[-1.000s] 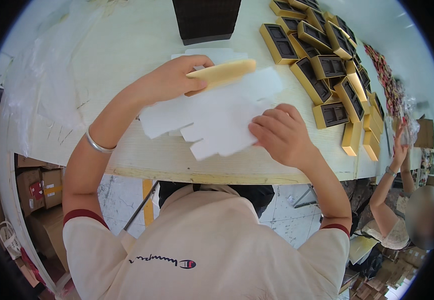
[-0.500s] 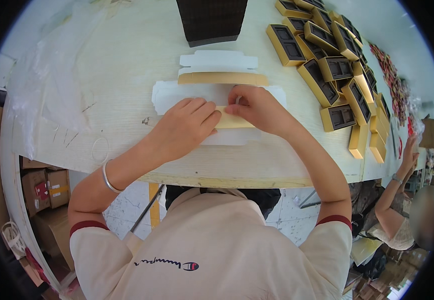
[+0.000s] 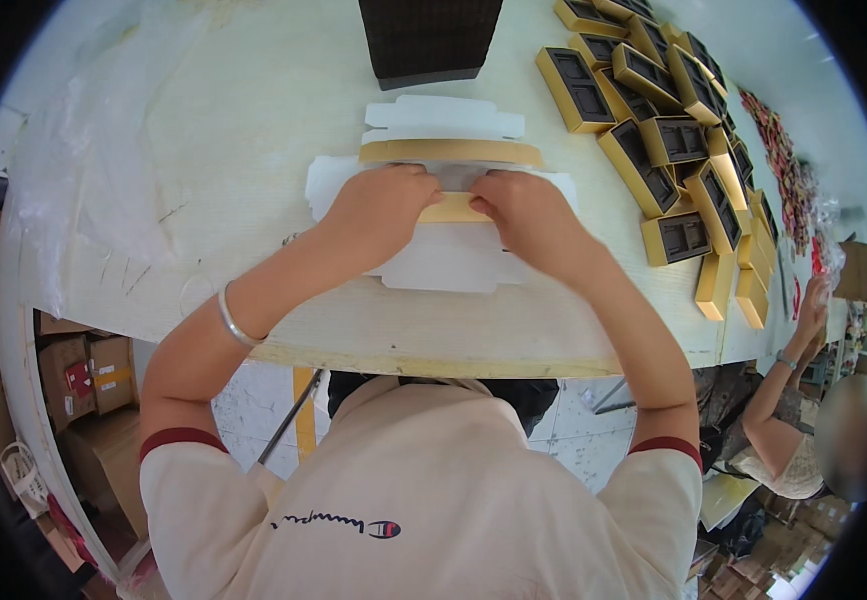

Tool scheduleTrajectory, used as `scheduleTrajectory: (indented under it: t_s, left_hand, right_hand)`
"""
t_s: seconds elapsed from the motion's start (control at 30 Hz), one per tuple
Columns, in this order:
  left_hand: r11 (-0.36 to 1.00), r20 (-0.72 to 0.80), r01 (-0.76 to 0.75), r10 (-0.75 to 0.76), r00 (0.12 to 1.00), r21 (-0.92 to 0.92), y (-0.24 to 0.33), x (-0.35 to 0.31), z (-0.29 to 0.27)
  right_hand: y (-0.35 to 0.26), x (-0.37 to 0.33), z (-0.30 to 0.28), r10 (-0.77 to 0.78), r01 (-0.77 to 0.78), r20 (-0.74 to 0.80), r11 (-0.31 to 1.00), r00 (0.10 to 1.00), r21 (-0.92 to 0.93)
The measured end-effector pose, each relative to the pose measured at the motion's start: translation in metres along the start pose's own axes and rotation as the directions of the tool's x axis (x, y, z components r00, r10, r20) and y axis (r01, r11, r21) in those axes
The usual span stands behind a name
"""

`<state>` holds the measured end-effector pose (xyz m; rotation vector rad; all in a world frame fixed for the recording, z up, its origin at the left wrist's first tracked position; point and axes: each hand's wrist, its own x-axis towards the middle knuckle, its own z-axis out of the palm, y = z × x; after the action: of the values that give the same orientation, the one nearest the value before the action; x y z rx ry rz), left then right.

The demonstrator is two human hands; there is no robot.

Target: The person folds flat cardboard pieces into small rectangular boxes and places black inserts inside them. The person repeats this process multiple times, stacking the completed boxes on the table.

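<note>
Your hands have drawn apart along the gold strip since half a second ago, and more of it now shows between them.

Your left hand (image 3: 379, 205) presses curled fingers onto the left end of the gold strip (image 3: 456, 208), which lies on the white die-cut card (image 3: 444, 262) near the table's (image 3: 204, 160) front edge; your right hand (image 3: 524, 208) pinches the right end. Just beyond sits a second gold-edged flat blank (image 3: 449, 135) (the dark box (image 3: 429, 38) behind it), and gold trays (image 3: 659, 110) crowd the right side, where another person's arm (image 3: 789, 385) reaches up.
</note>
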<state>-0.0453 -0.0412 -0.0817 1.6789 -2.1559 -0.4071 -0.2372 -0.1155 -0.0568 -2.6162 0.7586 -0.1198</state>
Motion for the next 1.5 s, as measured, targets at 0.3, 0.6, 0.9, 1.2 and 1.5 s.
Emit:
scheduleTrajectory:
  t_s: [0.3, 0.6, 0.9, 1.2, 1.5]
  left_hand:
    - [0.992, -0.457, -0.096, 0.125, 0.881, 0.086, -0.008, 0.017, -0.057]
    - [0.978, -0.042, 0.01, -0.019, 0.999, -0.21, -0.005, 0.015, -0.058]
    - [0.956, -0.025, 0.078, -0.089, 0.996, -0.281, 0.018, -0.03, -0.013]
    - [0.883, 0.292, -0.024, 0.18, 0.939, -0.468, -0.002, -0.043, -0.045]
    - [0.911, 0.316, -0.04, 0.184, 0.931, -0.411, 0.007, -0.034, -0.04]
  right_hand:
    - [-0.004, -0.011, 0.009, -0.203, 0.173, -0.161, 0.968, 0.966, -0.184]
    - [-0.034, -0.019, 0.0, -0.385, 0.229, -0.186, 0.802, 0.904, -0.551]
    - [-0.002, -0.022, 0.008, -0.544, 0.484, -0.157, 0.821, 0.825, -0.302]
    - [0.002, -0.035, 0.016, -0.374, 0.384, -0.253, 0.923, 0.892, -0.013]
    - [-0.002, -0.034, 0.022, -0.346, 0.377, -0.321, 0.925, 0.882, 0.04]
